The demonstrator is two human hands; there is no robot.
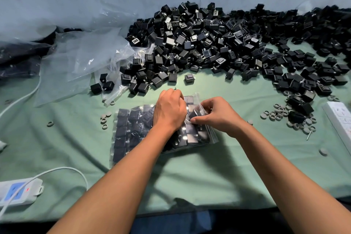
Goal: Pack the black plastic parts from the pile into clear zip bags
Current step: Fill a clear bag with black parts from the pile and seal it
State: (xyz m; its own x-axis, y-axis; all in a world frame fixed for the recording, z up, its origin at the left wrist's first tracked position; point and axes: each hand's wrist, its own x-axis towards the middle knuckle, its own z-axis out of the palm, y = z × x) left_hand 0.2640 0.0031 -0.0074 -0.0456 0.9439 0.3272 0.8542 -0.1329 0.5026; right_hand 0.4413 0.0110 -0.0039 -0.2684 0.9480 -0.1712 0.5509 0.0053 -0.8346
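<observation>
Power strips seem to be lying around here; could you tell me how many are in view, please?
2. One white power strip lies at the near left table edge with its cord; another white power strip lies at the right edge, partly cut off. Others may be out of view.

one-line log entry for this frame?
stage: filling bag | left hand: inside zip bag mouth | right hand: pinching bag edge | pile: large
</observation>
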